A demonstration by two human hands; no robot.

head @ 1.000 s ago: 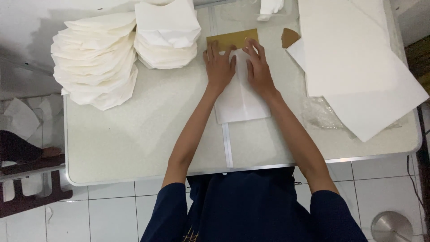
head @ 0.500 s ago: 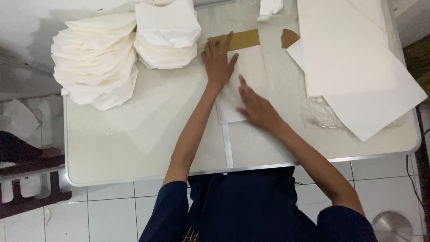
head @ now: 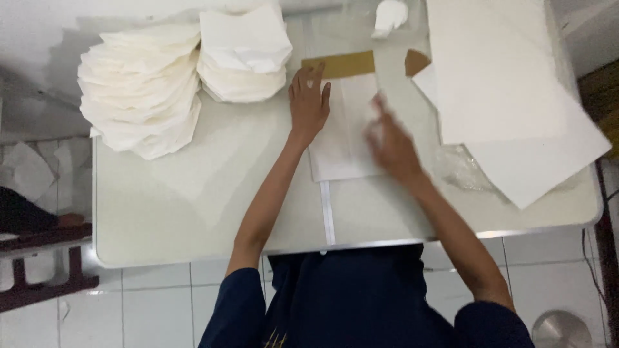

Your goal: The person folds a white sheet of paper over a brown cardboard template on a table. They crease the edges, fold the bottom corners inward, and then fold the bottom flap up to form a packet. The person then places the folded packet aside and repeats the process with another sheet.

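My left hand (head: 308, 102) lies flat, fingers spread, on the left edge of a folded white paper sheet (head: 345, 138) in the middle of the table (head: 193, 193). A brown cardboard strip (head: 342, 64) sits just beyond the sheet's far end. My right hand (head: 390, 143) hovers blurred over the sheet's right edge, fingers apart and nothing in it. Both forearms reach in from the near table edge.
Two stacks of folded white papers (head: 145, 90) (head: 245, 55) stand at the far left. Large white sheets (head: 503, 96) overlap at the right, with a clear plastic bag (head: 461, 167) beside them. A crumpled white piece (head: 390, 14) and a brown scrap (head: 416, 61) lie at the far edge.
My right hand slid from the sheet's top down toward its lower middle, then lifted and moved to the sheet's right edge. My left hand stayed pressed near the top left.
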